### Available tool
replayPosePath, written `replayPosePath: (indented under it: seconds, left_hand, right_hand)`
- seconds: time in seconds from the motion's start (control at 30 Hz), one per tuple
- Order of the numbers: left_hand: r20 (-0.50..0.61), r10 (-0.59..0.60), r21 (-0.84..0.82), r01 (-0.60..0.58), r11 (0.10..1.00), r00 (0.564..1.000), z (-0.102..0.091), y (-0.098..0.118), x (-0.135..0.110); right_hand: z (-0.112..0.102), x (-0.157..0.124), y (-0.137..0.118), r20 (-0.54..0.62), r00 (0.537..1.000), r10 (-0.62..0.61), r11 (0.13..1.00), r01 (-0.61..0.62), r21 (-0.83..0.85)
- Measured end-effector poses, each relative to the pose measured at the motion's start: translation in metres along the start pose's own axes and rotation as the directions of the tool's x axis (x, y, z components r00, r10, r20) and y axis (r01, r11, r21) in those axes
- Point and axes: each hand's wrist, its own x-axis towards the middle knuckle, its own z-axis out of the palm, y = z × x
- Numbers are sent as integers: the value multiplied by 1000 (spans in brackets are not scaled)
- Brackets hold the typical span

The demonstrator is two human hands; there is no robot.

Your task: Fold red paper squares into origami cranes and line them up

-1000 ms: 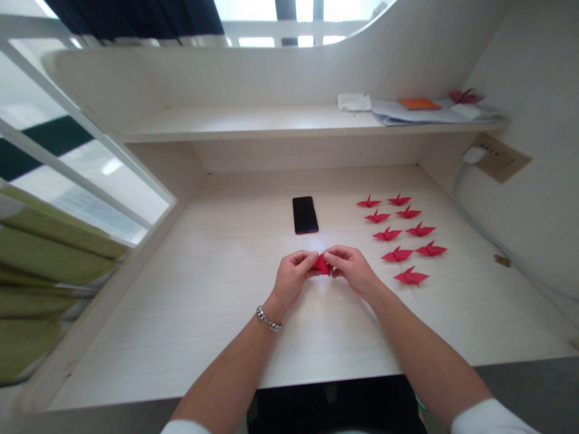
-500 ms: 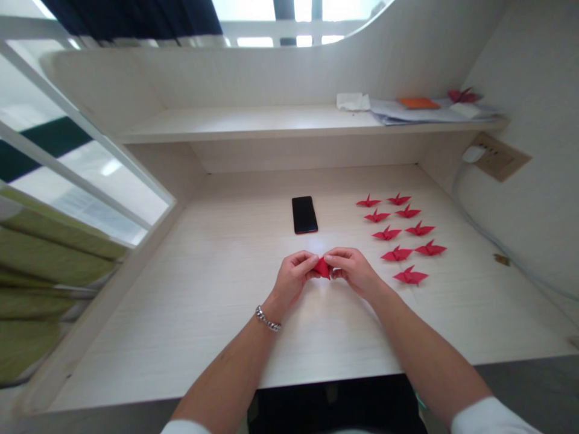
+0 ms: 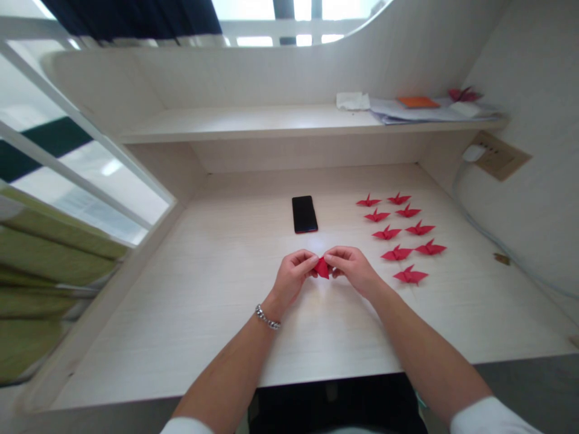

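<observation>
A small piece of folded red paper [image 3: 322,269] is held between my two hands above the desk. My left hand [image 3: 295,272], with a chain bracelet [image 3: 268,317] at its wrist, pinches the paper's left side between thumb and fingers. From the other side my right hand [image 3: 350,269] pinches its right edge. The fingertips hide part of the folds. To the right of my hands, several red paper cranes [image 3: 410,275] stand in two rough columns with their wings spread.
A black phone [image 3: 304,214] lies on the pale desk [image 3: 181,313] beyond my hands. The shelf [image 3: 253,123] above carries papers [image 3: 389,113], an orange packet [image 3: 418,103] and a dark red paper crane [image 3: 465,95]. At the right, a cable [image 3: 479,226] runs from a wall socket [image 3: 501,155].
Almost nothing differs. Both hands keep their pinch on the folded paper, which has tilted very slightly between the fingers.
</observation>
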Motion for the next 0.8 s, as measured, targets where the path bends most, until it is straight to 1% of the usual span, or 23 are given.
replayPosePath:
  seconds: [0.17,0.33,0.47,0.57,0.67,0.73,0.8]
  left_hand:
    - [-24,29,59,-28,998,999,-2,-2,1]
    - [-47,58,124,-52,991,997,-4,-4,2]
    - [-75,76,186,-61,981,994,-6,-6,5]
    - [-101,105,261,-75,963,989,-6,-7,6]
    - [-101,129,336,-88,938,987,-6,-8,6]
    - [-94,145,373,-100,922,985,-6,-9,6]
    - [-91,165,399,-116,910,982,-6,-8,6]
  right_hand:
    - [-2,0,2,9,999,-39,995,39,-92]
    - [-3,2,4,50,992,-113,983,119,-143]
    - [-3,3,9,-9,981,-192,959,186,-215]
    - [-4,2,11,-40,956,-290,898,258,-355]
    - [-3,0,10,-3,928,-372,793,316,-521]
    - [-1,-2,8,39,921,-388,740,337,-583]
    - [1,-3,6,65,923,-380,729,342,-593]
